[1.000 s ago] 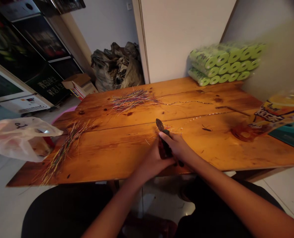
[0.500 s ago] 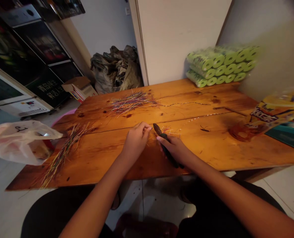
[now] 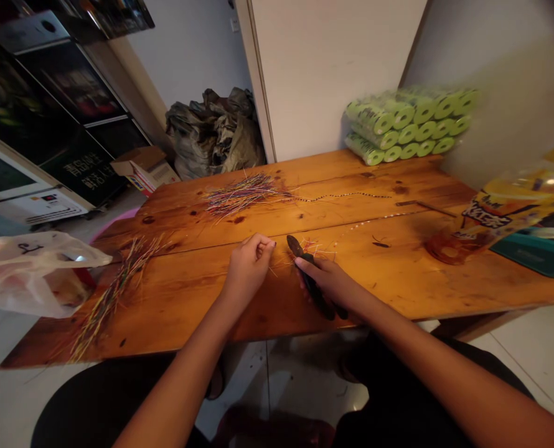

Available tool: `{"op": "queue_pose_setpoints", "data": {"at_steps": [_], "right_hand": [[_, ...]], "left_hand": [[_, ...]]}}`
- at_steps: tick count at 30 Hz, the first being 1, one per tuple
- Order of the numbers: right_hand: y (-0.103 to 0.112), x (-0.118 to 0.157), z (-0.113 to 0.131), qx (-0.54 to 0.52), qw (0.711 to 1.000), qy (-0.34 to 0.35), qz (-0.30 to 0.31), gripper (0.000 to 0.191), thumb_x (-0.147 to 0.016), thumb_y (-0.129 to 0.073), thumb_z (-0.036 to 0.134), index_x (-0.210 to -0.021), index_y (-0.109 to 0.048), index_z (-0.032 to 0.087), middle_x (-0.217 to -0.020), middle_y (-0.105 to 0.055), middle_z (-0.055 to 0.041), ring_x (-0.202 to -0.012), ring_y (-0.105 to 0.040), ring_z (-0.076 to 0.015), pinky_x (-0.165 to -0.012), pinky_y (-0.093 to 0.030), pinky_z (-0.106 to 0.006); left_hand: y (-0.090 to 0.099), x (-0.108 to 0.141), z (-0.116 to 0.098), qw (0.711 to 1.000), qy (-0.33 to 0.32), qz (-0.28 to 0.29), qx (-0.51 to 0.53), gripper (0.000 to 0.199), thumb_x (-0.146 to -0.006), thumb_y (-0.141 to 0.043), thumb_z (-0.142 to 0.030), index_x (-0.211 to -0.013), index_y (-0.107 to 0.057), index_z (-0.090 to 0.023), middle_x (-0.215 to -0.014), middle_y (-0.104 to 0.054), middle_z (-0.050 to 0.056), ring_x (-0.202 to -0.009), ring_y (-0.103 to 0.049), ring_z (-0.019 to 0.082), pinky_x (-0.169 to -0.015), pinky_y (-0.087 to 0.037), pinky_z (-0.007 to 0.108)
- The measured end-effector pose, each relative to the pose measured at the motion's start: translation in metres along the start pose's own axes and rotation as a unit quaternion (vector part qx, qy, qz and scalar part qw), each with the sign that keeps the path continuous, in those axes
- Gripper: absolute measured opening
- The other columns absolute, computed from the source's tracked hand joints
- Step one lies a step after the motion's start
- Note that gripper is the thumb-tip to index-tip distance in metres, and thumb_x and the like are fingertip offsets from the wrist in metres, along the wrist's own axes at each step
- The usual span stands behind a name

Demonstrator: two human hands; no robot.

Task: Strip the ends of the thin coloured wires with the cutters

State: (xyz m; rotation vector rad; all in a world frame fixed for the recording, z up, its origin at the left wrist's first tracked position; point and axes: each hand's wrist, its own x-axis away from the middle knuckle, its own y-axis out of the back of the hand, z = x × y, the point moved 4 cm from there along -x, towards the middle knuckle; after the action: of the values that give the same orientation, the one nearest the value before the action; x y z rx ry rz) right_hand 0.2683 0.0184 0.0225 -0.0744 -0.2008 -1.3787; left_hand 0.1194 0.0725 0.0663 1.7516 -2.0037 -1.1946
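Observation:
My right hand (image 3: pixel 326 283) is wrapped round dark-handled pliers (image 3: pixel 295 246), their jaws pointing up and left. Left of the jaws, my left hand (image 3: pixel 251 261) is pinched closed; a thin wire seems to stick out below its fingers, but what the fingertips hold is too small to make out. Short coloured wires (image 3: pixel 312 250) lie on the wooden table (image 3: pixel 188 298) just behind the pliers. A large bundle of coloured wires (image 3: pixel 246 196) rests farther back, and another bundle (image 3: pixel 118 286) lies at the left.
A white plastic bag (image 3: pixel 29 267) is at the left edge. Green-wrapped rolls (image 3: pixel 408 124) are stacked at the back right. A bottle (image 3: pixel 482 218) and a teal case (image 3: pixel 533 249) stand at the right. Thin beaded strands (image 3: pixel 347 196) cross the table's back part.
My left hand has moved a little left, away from the pliers' jaws. My right hand still holds the pliers in nearly the same place. The view has shifted slightly.

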Motion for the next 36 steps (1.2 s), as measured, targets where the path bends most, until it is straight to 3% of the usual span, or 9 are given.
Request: {"op": "queue_pose_setpoints", "data": {"at_steps": [6, 12, 18, 25, 28, 31, 32, 34, 36], "right_hand": [[0.003, 0.001, 0.006, 0.058, 0.997, 0.034, -0.031, 0.04, -0.088, -0.043, 0.047, -0.061, -0.051, 0.018, -0.051, -0.053, 0.0011, -0.045, -0.051, -0.0108, -0.049, -0.042, -0.024], [0.025, -0.004, 0.004, -0.07, 0.994, -0.024, -0.083, 0.037, -0.084, -0.047, 0.051, -0.068, -0.05, 0.018, -0.056, -0.053, 0.0013, -0.047, -0.052, -0.0114, -0.047, -0.044, -0.024], [0.023, 0.005, 0.003, -0.139, 0.988, -0.059, -0.021, 0.033, -0.084, -0.053, 0.046, -0.081, -0.058, 0.014, -0.072, -0.059, -0.0041, -0.057, -0.056, -0.0118, -0.056, -0.049, -0.024], [0.039, 0.014, 0.001, -0.204, 0.97, -0.128, 0.042, 0.043, -0.088, -0.043, 0.051, -0.087, -0.063, 0.013, -0.083, -0.065, -0.0108, -0.064, -0.06, -0.0155, -0.064, -0.053, -0.028], [0.063, 0.011, 0.007, -0.167, 0.981, -0.065, -0.077, 0.038, -0.086, -0.043, 0.051, -0.082, -0.059, 0.017, -0.082, -0.065, -0.0097, -0.063, -0.061, -0.0168, -0.063, -0.053, -0.03], [0.094, 0.015, 0.012, 0.001, 0.967, 0.029, -0.255, 0.033, -0.084, -0.047, 0.05, -0.08, -0.056, 0.018, -0.08, -0.064, -0.009, -0.067, -0.061, -0.0192, -0.065, -0.051, -0.031], [0.103, 0.019, 0.012, 0.091, 0.947, 0.039, -0.306, 0.034, -0.083, -0.047, 0.05, -0.081, -0.056, 0.018, -0.081, -0.063, -0.0102, -0.07, -0.061, -0.021, -0.067, -0.049, -0.033], [0.118, 0.028, 0.01, 0.278, 0.875, 0.028, -0.395, 0.037, -0.083, -0.047, 0.05, -0.089, -0.057, 0.015, -0.082, -0.064, -0.0138, -0.077, -0.062, -0.0269, -0.07, -0.046, -0.037], [0.124, 0.035, 0.005, 0.42, 0.811, 0.002, -0.407, 0.044, -0.083, -0.049, 0.05, -0.097, -0.056, 0.01, -0.088, -0.064, -0.0206, -0.085, -0.061, -0.0326, -0.07, -0.044, -0.039]], "left_hand": [[0.005, 0.007, -0.003, 0.999, -0.014, -0.001, -0.032, 0.017, -0.085, -0.043, -0.024, -0.069, -0.049, -0.02, -0.068, -0.055, -0.001, -0.067, -0.05, 0.014, -0.065, -0.037, 0.026], [0.016, 0.02, 0.003, 0.999, 0.0, -0.029, -0.028, 0.019, -0.087, -0.043, -0.027, -0.07, -0.049, -0.02, -0.069, -0.054, -0.001, -0.067, -0.051, 0.014, -0.064, -0.039, 0.026], [-0.005, 0.03, 0.027, 0.999, -0.008, 0.014, -0.035, 0.024, -0.091, -0.034, -0.026, -0.096, -0.057, -0.02, -0.098, -0.064, 0.006, -0.096, -0.057, 0.02, -0.089, -0.042, 0.036], [-0.011, 0.055, 0.056, 0.995, 0.001, -0.06, -0.086, 0.018, -0.089, -0.041, -0.027, -0.099, -0.055, -0.02, -0.103, -0.06, 0.008, -0.102, -0.053, 0.023, -0.094, -0.04, 0.042], [-0.016, 0.051, 0.059, 0.993, 0.011, -0.042, -0.109, 0.018, -0.088, -0.041, -0.024, -0.098, -0.054, -0.019, -0.103, -0.059, 0.008, -0.102, -0.052, 0.023, -0.094, -0.04, 0.041], [-0.02, 0.046, 0.058, 0.99, 0.026, -0.025, -0.134, 0.019, -0.088, -0.04, -0.023, -0.098, -0.055, -0.017, -0.103, -0.059, 0.01, -0.102, -0.052, 0.023, -0.093, -0.04, 0.041], [-0.021, 0.046, 0.057, 0.99, 0.028, -0.025, -0.138, 0.019, -0.089, -0.04, -0.023, -0.099, -0.055, -0.017, -0.104, -0.059, 0.011, -0.103, -0.051, 0.024, -0.092, -0.04, 0.041], [-0.022, 0.046, 0.053, 0.989, 0.027, -0.021, -0.146, 0.022, -0.089, -0.041, -0.026, -0.101, -0.055, -0.016, -0.107, -0.058, 0.012, -0.106, -0.05, 0.025, -0.092, -0.039, 0.042], [-0.022, 0.048, 0.049, 0.987, 0.026, -0.014, -0.155, 0.025, -0.089, -0.042, -0.028, -0.105, -0.055, -0.015, -0.109, -0.057, 0.013, -0.108, -0.048, 0.026, -0.093, -0.038, 0.042]]}}
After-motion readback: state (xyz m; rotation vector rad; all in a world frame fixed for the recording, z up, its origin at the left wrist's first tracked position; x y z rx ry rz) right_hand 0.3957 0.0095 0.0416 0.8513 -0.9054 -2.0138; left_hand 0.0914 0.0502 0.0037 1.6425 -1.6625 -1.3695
